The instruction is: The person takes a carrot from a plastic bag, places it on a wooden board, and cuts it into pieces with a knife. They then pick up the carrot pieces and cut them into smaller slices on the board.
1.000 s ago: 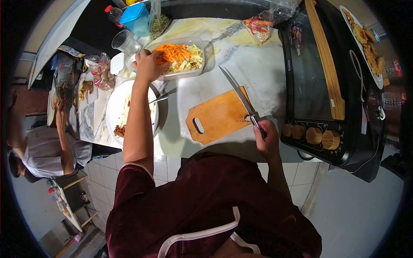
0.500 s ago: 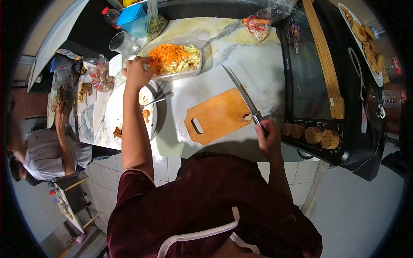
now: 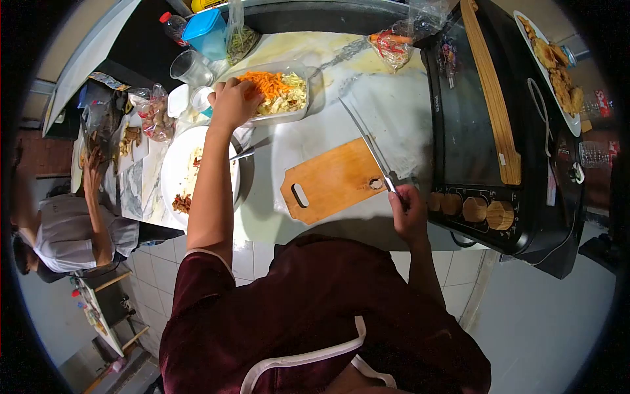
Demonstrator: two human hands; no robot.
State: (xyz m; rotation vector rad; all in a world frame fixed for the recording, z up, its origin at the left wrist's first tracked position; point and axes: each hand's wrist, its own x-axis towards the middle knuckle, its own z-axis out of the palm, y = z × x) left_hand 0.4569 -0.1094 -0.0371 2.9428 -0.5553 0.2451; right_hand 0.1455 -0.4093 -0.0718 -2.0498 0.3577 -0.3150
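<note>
My right hand (image 3: 409, 211) is closed round the handle of a long knife (image 3: 371, 143). The blade points away from me and lies along the right end of a wooden cutting board (image 3: 331, 177). My left hand (image 3: 235, 103) reaches over the left side of a clear plastic container (image 3: 289, 118), its bent fingers down at the shredded carrot (image 3: 268, 83). The fingertips are hidden, so I cannot see whether they grip anything. Pale shredded vegetable (image 3: 292, 98) fills the container's right part. Under my left forearm is a white plate (image 3: 169, 164) with food scraps and a metal utensil (image 3: 243, 155).
A black griddle (image 3: 462, 118) with wooden knobs stands right, a wooden strip (image 3: 493, 92) across it. Behind are a bagged carrot pack (image 3: 392, 49), a clear cup (image 3: 190, 67) and a blue-lidded tub (image 3: 205, 34). At far left, another person (image 3: 82, 226) works at the counter.
My left hand has moved right, from the container's left edge to over the shredded carrot. My right hand and the knife stay nearly where they were.
</note>
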